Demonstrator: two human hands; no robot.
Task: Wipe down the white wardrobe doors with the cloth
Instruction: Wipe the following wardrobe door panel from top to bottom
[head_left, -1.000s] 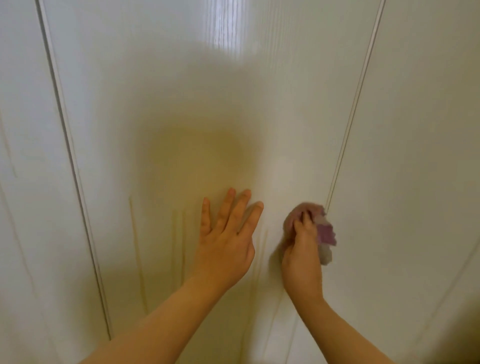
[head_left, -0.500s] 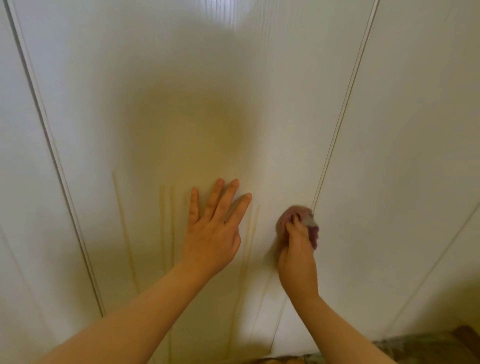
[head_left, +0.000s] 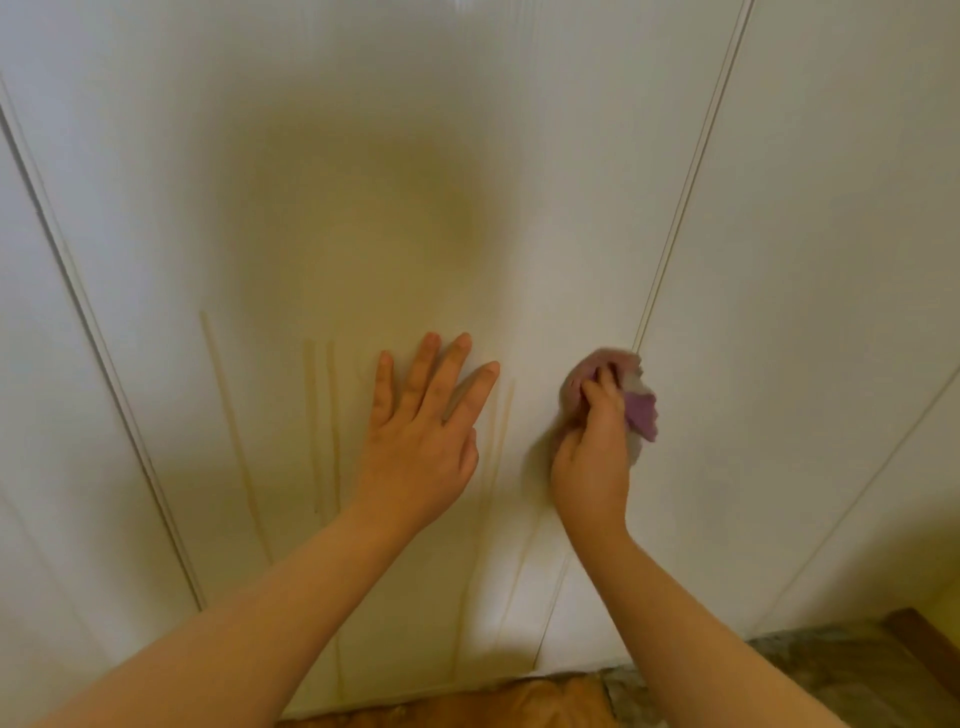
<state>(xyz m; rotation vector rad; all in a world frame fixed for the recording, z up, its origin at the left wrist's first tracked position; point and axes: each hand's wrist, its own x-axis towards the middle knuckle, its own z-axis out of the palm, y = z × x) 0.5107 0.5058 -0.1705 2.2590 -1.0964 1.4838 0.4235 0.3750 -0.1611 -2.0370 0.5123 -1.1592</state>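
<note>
I am working low on the middle wardrobe door, close to the floor, and I judge the job to be only partway done. Thin yellowish streaks run down the panel to the left of my left hand, with more between my two hands, so this lower part needs further passes. The glossy white surface gives no clear sign of which areas have been wiped, so I cannot tell how much of this door is finished. The same goes for the left door and the right door. My left hand lies flat against the middle door, palm on the panel, fingers straight and a little spread. It holds nothing and, I think, steadies me or braces the door. My right hand has its fingers curled tight round the cloth, a bunched pink and purple rag. It presses the rag to the door just beside the seam that divides the middle door from the right one. The cloth bulges out above and to the right of my knuckles, touching or nearly touching the seam. My hands sit apart at about the same height, with a strip of streaked panel between them.
</note>
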